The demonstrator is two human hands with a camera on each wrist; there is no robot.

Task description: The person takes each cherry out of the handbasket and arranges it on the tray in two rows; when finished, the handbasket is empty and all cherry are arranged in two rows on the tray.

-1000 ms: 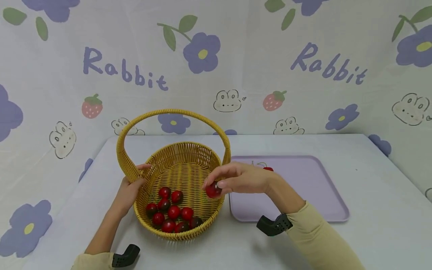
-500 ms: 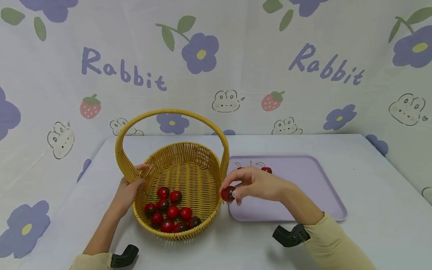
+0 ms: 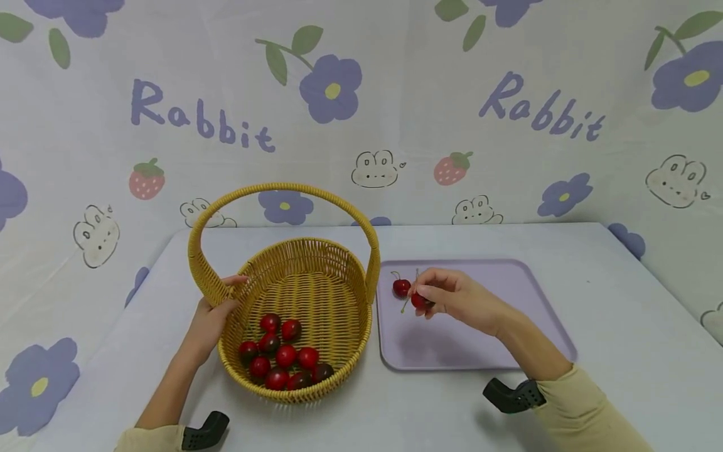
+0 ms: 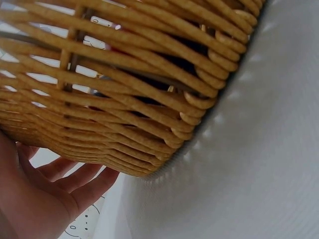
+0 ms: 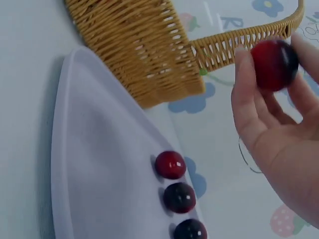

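Cherries (image 5: pixel 179 197) lie, at least three, on the tray (image 3: pixel 508 282) and more in the basket (image 3: pixel 322 314) my left hand (image 3: pixel 206 329) grips by its side, so I judge the work partway, another cherry (image 5: pixel 274 64) pinched in my right hand (image 3: pixel 460 304) above the tray.

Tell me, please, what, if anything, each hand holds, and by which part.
The right hand pinches a cherry by its round sides; the left hand grips the basket by its rim, near the handle's base.
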